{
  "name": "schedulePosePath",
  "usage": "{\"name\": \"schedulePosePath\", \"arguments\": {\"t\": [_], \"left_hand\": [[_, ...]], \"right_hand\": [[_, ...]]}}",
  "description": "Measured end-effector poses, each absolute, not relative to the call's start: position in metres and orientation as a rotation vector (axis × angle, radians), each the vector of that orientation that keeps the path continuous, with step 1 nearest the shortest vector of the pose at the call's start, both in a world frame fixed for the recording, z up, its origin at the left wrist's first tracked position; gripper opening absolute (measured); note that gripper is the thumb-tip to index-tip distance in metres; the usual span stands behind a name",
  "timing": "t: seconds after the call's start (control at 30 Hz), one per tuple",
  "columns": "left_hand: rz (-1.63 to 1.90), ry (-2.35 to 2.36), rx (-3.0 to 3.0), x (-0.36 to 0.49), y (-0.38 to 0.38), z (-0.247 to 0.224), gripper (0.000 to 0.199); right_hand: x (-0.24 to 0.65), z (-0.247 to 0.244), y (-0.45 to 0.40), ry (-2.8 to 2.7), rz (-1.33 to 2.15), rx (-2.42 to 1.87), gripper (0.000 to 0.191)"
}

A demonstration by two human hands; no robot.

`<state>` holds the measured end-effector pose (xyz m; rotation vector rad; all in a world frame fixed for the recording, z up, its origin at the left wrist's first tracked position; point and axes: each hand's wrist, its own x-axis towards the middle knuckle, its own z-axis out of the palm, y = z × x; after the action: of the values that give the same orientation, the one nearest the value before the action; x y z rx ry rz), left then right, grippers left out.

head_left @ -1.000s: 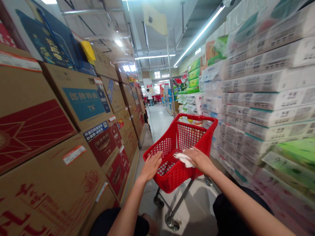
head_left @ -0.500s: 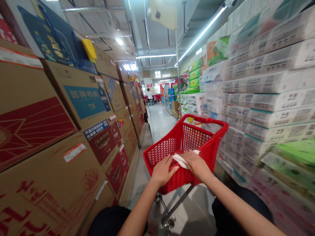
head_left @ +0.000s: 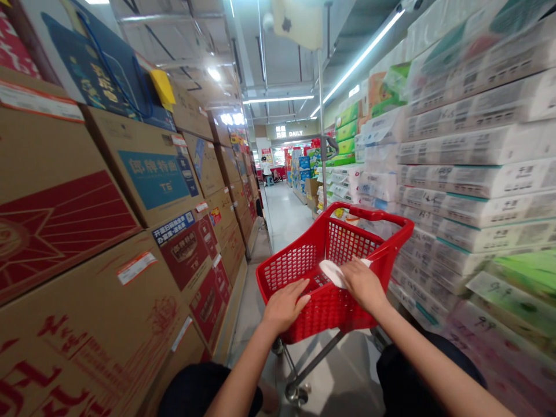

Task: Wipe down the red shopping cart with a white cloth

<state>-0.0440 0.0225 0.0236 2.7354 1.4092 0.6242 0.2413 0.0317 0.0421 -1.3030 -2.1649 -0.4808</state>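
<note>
Head view: red shopping cart [head_left: 313,318] in aisle right in front of the person, between stacked cartons [head_left: 99,301] and wrapped white packs [head_left: 460,176]. Left hand [head_left: 283,308] loosely spread, resting on basket's near rim; right hand [head_left: 362,284] gripping white cloth [head_left: 332,273] at same rim, cloth ends poking out.
</note>
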Motion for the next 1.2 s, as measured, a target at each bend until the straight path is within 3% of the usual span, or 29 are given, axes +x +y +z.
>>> {"name": "schedulePosePath", "arguments": {"t": [0.17,0.47,0.77,1.07,1.2], "left_hand": [[0.607,1.429,2.708,-0.052,0.022,0.024,0.053],[0.525,1.419,2.682,-0.066,0.023,0.035,0.053],[0.676,1.426,2.828,-0.008,0.016,0.027,0.047],[0.562,1.377,2.817,-0.027,0.017,0.031,0.054],[0.559,1.366,2.778,-0.024,0.013,0.035,0.054]], "right_hand": [[0.203,0.036,0.015,-2.27,-0.371,-1.123,0.032],[0.302,0.056,0.036,-2.132,-0.579,-1.299,0.033],[0.21,0.028,0.018,-2.244,-0.494,-1.137,0.035],[0.328,0.057,0.032,-2.118,-0.78,-1.327,0.047],[0.318,0.046,0.033,-2.005,-0.779,-1.346,0.043]]}}
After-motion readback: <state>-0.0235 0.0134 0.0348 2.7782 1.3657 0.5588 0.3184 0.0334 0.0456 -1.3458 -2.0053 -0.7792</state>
